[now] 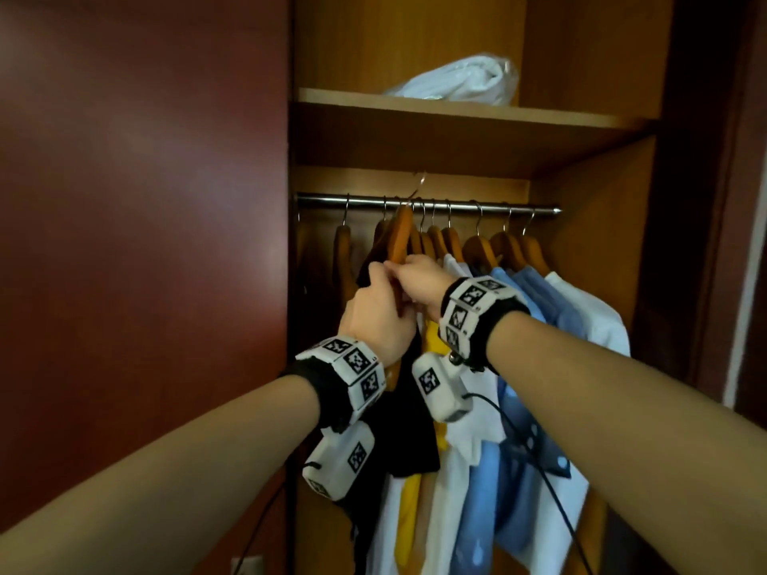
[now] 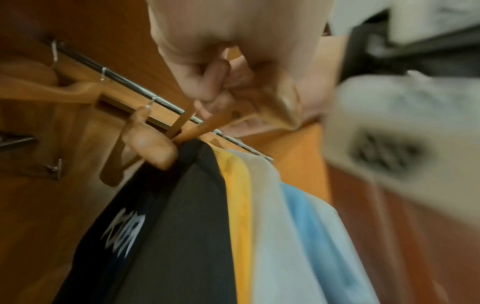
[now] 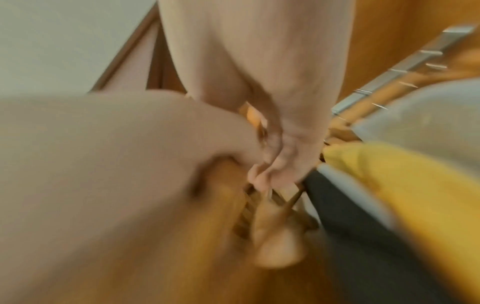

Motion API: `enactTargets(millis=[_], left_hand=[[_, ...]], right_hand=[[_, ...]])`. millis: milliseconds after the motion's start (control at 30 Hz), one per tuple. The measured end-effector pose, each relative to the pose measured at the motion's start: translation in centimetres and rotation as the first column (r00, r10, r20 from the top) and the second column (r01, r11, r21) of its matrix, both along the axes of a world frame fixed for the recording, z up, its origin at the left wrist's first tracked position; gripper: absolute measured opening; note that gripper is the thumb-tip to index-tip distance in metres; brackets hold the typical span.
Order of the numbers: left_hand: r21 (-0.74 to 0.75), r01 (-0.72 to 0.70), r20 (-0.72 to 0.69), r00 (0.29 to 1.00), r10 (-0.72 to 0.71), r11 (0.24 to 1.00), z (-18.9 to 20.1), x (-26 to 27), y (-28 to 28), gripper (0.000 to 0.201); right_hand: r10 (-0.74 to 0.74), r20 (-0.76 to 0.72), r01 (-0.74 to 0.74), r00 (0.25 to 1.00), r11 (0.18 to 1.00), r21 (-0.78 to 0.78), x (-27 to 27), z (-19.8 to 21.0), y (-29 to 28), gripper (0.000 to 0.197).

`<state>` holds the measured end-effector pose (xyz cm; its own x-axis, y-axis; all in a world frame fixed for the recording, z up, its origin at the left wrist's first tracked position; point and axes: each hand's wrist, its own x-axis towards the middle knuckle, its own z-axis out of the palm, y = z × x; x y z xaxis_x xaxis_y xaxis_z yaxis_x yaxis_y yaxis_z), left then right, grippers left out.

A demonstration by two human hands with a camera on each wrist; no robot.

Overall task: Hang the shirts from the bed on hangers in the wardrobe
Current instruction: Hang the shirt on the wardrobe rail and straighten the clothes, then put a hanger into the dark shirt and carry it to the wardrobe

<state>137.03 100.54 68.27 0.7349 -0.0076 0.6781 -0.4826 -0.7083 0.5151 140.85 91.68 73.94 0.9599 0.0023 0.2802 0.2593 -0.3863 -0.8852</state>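
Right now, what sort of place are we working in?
Most likely a bedroom's built-in wardrobe: a metal clothes rail with wooden hangers, hung shirts, and a shelf above. Both hands grip one hanger.

I see a dark red-brown wardrobe door [image 1: 141, 226] filling the left of the frame, and orange-brown wood inside. The rail [image 1: 427, 204] is silver. The hangers [image 1: 477, 246] are honey-brown wood. The shirts are black [image 1: 409, 429] with white lettering, yellow [image 1: 409, 504], white [image 1: 444, 516] and light blue [image 1: 481, 504]. My wristbands [image 1: 352, 373] are white with black square patterns.
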Motion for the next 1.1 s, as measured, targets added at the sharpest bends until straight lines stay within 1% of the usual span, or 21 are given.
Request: enactTargets(millis=[67, 100, 167, 233, 300, 433, 533, 600, 667, 733, 800, 833, 900, 933, 967, 1033, 1100], left_hand=[[0.063, 0.088, 0.008, 0.996, -0.089, 0.994, -1.7, -1.8, 1.4, 0.031], [0.096, 0.104, 0.006, 0.994, -0.105, 0.99, -2.5, -2.5, 2.2, 0.027], [0.147, 0.079, -0.003, 0.997, -0.08, 0.986, -3.9, -3.7, 4.2, 0.021], [0.129, 0.052, -0.034, 0.998, -0.048, 0.99, -4.8, -5.1, 5.9, 0.019], [0.125, 0.057, -0.08, 0.996, -0.047, 0.991, -5.9, -6.3, 6.8, 0.034], [0.167, -0.016, -0.077, 0.997, 0.03, 0.986, -7.5, -8.0, 6.6, 0.073], [0.101, -0.013, -0.095, 0.995, 0.022, 0.995, -8.7, -8.6, 5.3, 0.089], [0.071, 0.079, -0.163, 0.984, -0.067, 0.994, -9.8, -8.8, 3.9, 0.087], [0.079, 0.21, -0.252, 0.95, -0.184, 0.974, -11.5, -9.6, 1.8, 0.072], [0.111, 0.326, -0.318, 0.907, -0.277, 0.939, -13.8, -11.2, -1.0, 0.059], [0.12, 0.458, -0.357, 0.848, -0.393, 0.881, -17.2, -13.3, -5.4, 0.055], [0.114, 0.502, -0.368, 0.823, -0.433, 0.857, -18.5, -14.2, -6.3, 0.056], [0.137, 0.597, -0.405, 0.762, -0.505, 0.79, -22.3, -17.0, -10.5, 0.059], [0.165, 0.634, -0.433, 0.735, -0.522, 0.756, -24.2, -18.9, -12.6, 0.058], [0.196, 0.672, -0.471, 0.703, -0.532, 0.714, -25.9, -21.1, -14.8, 0.057], [0.263, 0.74, -0.564, 0.638, -0.524, 0.619, -29.9, -25.6, -18.9, 0.058], [0.316, 0.789, -0.639, 0.587, -0.496, 0.527, -33.9, -30.0, -22.5, 0.057]], right_hand=[[-0.005, -0.044, 0.011, 0.999, 0.989, 0.147, -1.8, -1.1, 0.5, 0.004], [-0.001, -0.062, 0.012, 0.998, 0.984, 0.175, -2.5, -1.9, 0.8, 0.005], [0.041, -0.083, -0.026, 0.996, 0.985, 0.172, -4.7, -4.0, 1.5, 0.013], [0.066, -0.09, -0.056, 0.994, 0.992, 0.109, -7.7, -6.1, 2.2, 0.007], [0.054, -0.114, -0.048, 0.992, 0.997, 0.061, -11.2, -8.1, 2.3, 0.003], [-0.039, -0.175, 0.042, 0.984, 0.999, 0.011, -16.0, -11.3, 0.6, 0.009], [-0.121, -0.197, 0.103, 0.973, 0.99, -0.097, -19.2, -14.1, -2.1, 0.009], [-0.17, -0.219, 0.139, 0.961, 0.979, -0.151, -21.5, -15.9, -3.9, 0.007], [-0.253, -0.228, 0.209, 0.94, 0.957, -0.2, -24.0, -17.6, -5.7, 0.007], [-0.349, -0.229, 0.286, 0.909, 0.92, -0.269, -26.3, -19.6, -8.1, 0.01], [-0.474, -0.231, 0.37, 0.85, 0.848, -0.378, -29.7, -21.5, -11.1, 0.013], [-0.51, -0.215, 0.387, 0.833, 0.814, -0.432, -30.5, -22.1, -11.5, 0.016], [-0.625, -0.188, 0.453, 0.758, 0.71, -0.539, -33.6, -24.5, -14.0, 0.03], [-0.685, -0.204, 0.491, 0.7, 0.668, -0.559, -35.3, -26.0, -15.5, 0.036], [-0.739, -0.233, 0.531, 0.632, 0.633, -0.564, -37.2, -27.8, -17.1, 0.037], [-0.807, -0.316, 0.563, 0.499, 0.58, -0.589, -41.4, -32.1, -20.4, 0.032], [-0.834, -0.39, 0.561, 0.391, 0.551, -0.617, -45.9, -36.4, -23.2, 0.027]])
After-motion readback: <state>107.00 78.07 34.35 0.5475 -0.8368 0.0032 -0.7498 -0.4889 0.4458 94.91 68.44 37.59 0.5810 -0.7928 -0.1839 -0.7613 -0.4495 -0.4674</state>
